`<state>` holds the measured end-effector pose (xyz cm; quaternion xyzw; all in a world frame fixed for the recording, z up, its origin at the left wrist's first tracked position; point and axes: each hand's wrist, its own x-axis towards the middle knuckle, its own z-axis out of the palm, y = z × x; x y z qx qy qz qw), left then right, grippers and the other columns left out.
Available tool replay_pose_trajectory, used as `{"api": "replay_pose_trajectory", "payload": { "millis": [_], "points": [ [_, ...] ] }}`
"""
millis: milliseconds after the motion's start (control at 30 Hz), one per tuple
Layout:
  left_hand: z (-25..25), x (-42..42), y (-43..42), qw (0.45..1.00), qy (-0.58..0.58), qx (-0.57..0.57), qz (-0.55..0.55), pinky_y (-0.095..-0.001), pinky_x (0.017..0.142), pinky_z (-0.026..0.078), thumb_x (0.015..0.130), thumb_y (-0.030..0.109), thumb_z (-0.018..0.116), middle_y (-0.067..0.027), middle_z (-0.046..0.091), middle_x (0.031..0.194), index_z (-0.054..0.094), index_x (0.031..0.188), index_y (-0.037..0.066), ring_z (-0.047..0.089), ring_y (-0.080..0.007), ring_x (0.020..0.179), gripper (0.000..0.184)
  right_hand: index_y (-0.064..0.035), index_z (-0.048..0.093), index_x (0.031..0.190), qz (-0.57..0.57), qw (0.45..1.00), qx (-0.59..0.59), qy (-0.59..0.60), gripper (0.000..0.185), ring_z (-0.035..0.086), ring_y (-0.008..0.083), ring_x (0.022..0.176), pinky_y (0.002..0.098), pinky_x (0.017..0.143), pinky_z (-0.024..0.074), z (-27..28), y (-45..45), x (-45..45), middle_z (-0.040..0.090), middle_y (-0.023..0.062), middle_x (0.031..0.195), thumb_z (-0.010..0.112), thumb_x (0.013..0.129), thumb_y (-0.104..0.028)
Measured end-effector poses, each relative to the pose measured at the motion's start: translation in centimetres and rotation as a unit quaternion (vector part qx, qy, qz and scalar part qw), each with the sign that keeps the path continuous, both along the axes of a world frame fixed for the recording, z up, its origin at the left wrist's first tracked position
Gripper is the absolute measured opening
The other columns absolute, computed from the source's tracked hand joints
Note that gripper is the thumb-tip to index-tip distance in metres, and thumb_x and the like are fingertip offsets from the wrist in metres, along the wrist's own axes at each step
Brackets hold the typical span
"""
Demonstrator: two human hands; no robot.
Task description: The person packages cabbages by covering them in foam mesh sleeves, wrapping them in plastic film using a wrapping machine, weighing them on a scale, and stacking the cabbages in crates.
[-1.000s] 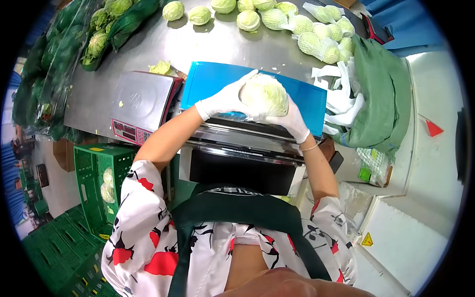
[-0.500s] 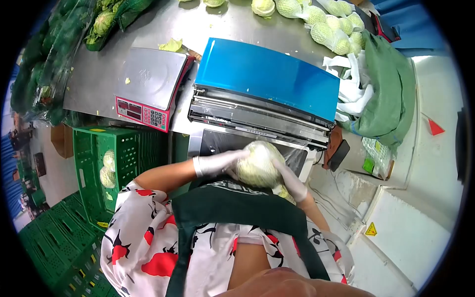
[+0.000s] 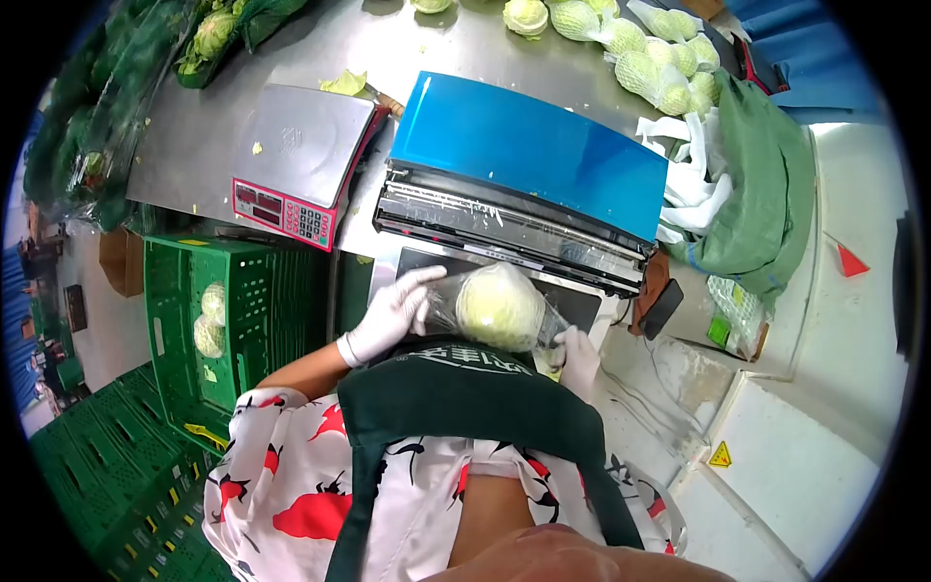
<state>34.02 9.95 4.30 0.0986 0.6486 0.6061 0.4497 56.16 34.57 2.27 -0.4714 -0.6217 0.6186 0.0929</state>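
Green crate [image 3: 157, 320] at far left; scale [image 3: 291, 136] on the metal table [image 3: 194, 145]. Left hand [image 3: 388, 315], gloved, has its fingers partly curled beside clear film [image 3: 549, 322]; whether this grip closes on the film cannot be told. Cabbage [image 3: 499, 306], film-covered, lies between the hands, in front of the blue-topped machine [image 3: 529, 145]. Right hand [image 3: 579, 361] pinches film. Step, as judged: drawing film around; folding under calls for even tension.
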Motion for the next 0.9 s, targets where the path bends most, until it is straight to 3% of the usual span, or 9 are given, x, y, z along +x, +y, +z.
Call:
{"api": "replay_pose_trajectory", "payload": {
  "millis": [100, 200, 233, 300, 467, 633, 733, 800, 900],
  "points": [
    [-0.4, -1.3, -1.1, 0.986, -0.137, 0.080, 0.053, -0.0172, 0.044, 0.038, 0.108, 0.021, 0.045, 0.0059, 0.049, 0.063, 0.057, 0.134, 0.005, 0.041, -0.0005, 0.047, 0.033, -0.0035, 0.063, 0.080, -0.042, 0.978, -0.204, 0.011, 0.034, 0.043, 0.0062, 0.044, 0.0239, 0.043, 0.0339, 1.8, 1.6, 0.1, 0.045, -0.0039, 0.054, 0.055, 0.103, -0.028],
    [-5.0, 1.0, -3.9, 0.989, -0.136, -0.034, -0.056, -0.0193, 0.043, 0.036, 0.105, 0.030, 0.051, 0.0056, 0.053, 0.064, 0.066, 0.123, 0.006, 0.042, -0.0012, 0.047, 0.033, -0.0051, 0.061, 0.084, 0.117, 0.983, -0.026, -0.140, 0.029, 0.044, 0.0062, 0.048, 0.0234, 0.046, 0.0336, -4.2, -0.5, 3.7, 0.043, -0.0039, 0.056, 0.056, 0.103, -0.027],
    [-6.6, 1.9, -3.8, 0.970, -0.094, -0.167, -0.153, -0.0254, 0.050, 0.045, 0.103, 0.026, 0.051, -0.0002, 0.061, 0.069, 0.070, 0.115, 0.006, 0.053, -0.0071, 0.052, 0.030, -0.0048, 0.061, 0.086, 0.180, 0.966, 0.043, -0.182, 0.027, 0.045, 0.0067, 0.050, 0.0237, 0.048, 0.0347, -6.7, -1.8, 4.5, 0.044, -0.0034, 0.059, 0.057, 0.102, -0.026],
    [-10.7, 4.2, -3.0, 0.949, 0.022, -0.126, -0.290, -0.0362, 0.071, 0.055, 0.098, 0.026, 0.052, -0.0158, 0.072, 0.085, 0.071, 0.107, 0.003, 0.069, -0.0263, 0.070, 0.031, -0.0043, 0.061, 0.091, 0.240, 0.947, 0.055, -0.207, 0.023, 0.047, 0.0077, 0.056, 0.0243, 0.052, 0.0369, -10.3, -4.4, 4.5, 0.047, -0.0025, 0.064, 0.058, 0.101, -0.025],
    [-12.1, 5.4, 0.3, 0.882, 0.338, -0.070, -0.320, -0.0412, 0.062, 0.055, 0.094, 0.021, 0.055, -0.0173, 0.067, 0.075, 0.067, 0.110, 0.007, 0.066, -0.0371, 0.066, 0.024, -0.0028, 0.060, 0.102, 0.178, 0.966, -0.182, -0.055, 0.019, 0.053, 0.0102, 0.070, 0.0257, 0.064, 0.0423, -9.1, -6.4, -0.1, 0.053, -0.0001, 0.077, 0.060, 0.099, -0.022],
    [-3.7, 0.1, 4.1, 0.862, 0.457, 0.166, -0.145, -0.0328, 0.052, 0.051, 0.092, 0.012, 0.061, -0.0124, 0.064, 0.070, 0.065, 0.106, 0.007, 0.063, -0.0199, 0.053, 0.016, -0.0014, 0.060, 0.114, 0.071, 0.883, -0.449, 0.117, 0.024, 0.059, 0.0127, 0.083, 0.0271, 0.075, 0.0478, -1.7, -5.2, -6.7, 0.059, 0.0022, 0.089, 0.062, 0.097, -0.019],
    [-0.4, -0.9, 7.5, 0.978, 0.096, 0.168, 0.076, -0.0213, 0.057, 0.043, 0.095, 0.011, 0.064, 0.0005, 0.059, 0.074, 0.062, 0.106, 0.004, 0.051, -0.0022, 0.064, 0.014, -0.0005, 0.059, 0.120, 0.139, 0.851, -0.487, 0.138, 0.030, 0.062, 0.0141, 0.092, 0.0279, 0.082, 0.0511, 2.8, -3.9, -10.7, 0.062, 0.0036, 0.097, 0.063, 0.095, -0.017],
    [-1.3, -0.3, 9.4, 0.970, 0.007, 0.200, 0.142, -0.0189, 0.067, 0.043, 0.096, 0.012, 0.064, 0.0039, 0.056, 0.085, 0.060, 0.111, 0.004, 0.049, -0.0008, 0.077, 0.018, 0.0000, 0.059, 0.122, 0.263, 0.860, -0.429, 0.089, 0.032, 0.063, 0.0146, 0.095, 0.0275, 0.087, 0.0517, 6.1, -2.9, -13.9, 0.064, 0.0040, 0.099, 0.063, 0.095, -0.015],
    [-0.9, 0.4, 7.5, 0.938, -0.255, 0.230, 0.055, -0.0261, 0.084, 0.048, 0.102, 0.030, 0.057, -0.0018, 0.061, 0.093, 0.060, 0.117, 0.006, 0.057, -0.0075, 0.088, 0.029, -0.0006, 0.064, 0.096, 0.297, 0.924, 0.239, 0.029, 0.011, 0.061, 0.0177, 0.089, 0.0316, 0.082, 0.0479, 7.0, -1.5, -15.7, 0.064, 0.0104, 0.094, 0.060, 0.096, -0.011]
  ]
}}
